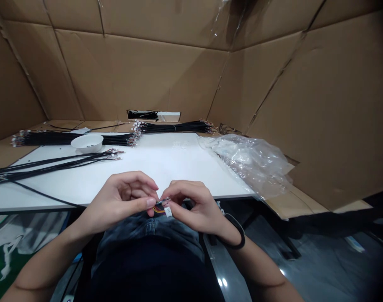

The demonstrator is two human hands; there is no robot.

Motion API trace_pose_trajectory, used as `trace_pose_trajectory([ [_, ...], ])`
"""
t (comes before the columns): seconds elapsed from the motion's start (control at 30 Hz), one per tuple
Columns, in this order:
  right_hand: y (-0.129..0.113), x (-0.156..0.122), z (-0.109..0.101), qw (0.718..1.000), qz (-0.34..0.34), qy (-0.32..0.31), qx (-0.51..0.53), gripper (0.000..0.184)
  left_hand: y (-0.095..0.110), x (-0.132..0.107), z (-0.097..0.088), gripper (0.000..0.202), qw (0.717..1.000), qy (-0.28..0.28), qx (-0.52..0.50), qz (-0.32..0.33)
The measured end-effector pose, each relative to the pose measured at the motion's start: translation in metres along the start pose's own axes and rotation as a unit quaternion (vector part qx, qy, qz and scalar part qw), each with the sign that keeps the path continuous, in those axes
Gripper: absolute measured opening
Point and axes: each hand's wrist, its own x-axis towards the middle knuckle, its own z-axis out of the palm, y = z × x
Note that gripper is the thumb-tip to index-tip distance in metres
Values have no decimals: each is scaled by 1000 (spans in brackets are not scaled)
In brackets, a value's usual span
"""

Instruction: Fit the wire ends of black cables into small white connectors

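My left hand (pixel 124 199) and my right hand (pixel 191 205) meet just below the near edge of the white table (pixel 166 163), over my lap. Both pinch the end of a thin cable with coloured wires (pixel 158 208). The left thumb and forefinger grip the wire ends. The right fingers hold a small white connector (pixel 168 212) against them. A black band sits on my right wrist.
Black cable bundles lie on the table: one loose group at the left (pixel 53 163), one behind a white bowl (pixel 86 143), one at the back (pixel 174 126). A crumpled clear plastic bag (pixel 254 163) covers the right corner. Cardboard walls surround the table.
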Motion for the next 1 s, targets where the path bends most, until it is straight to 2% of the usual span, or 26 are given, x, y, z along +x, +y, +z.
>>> trace_pose_trajectory([
  [0.13, 1, -2, 3, 999, -32, 15, -19, 11, 0, 2, 0, 11, 1000, -22, 4, -10],
  [0.27, 0, -1, 4, 998, -45, 22, -45, 12, -2, 4, -1, 16, 1000, -22, -7, -20],
  [0.47, -3, -1, 1, 998, -38, 3, -59, 4, -7, 7, -5, 22, 997, -36, -46, -57],
  [0.9, -8, -3, 1, 995, -28, 17, -95, 10, -13, 6, -4, 33, 998, 52, 3, -44],
  [1.0, -7, -2, 0, 998, 25, 28, -52, 13, -10, 5, 0, 32, 997, 70, 14, -23],
])
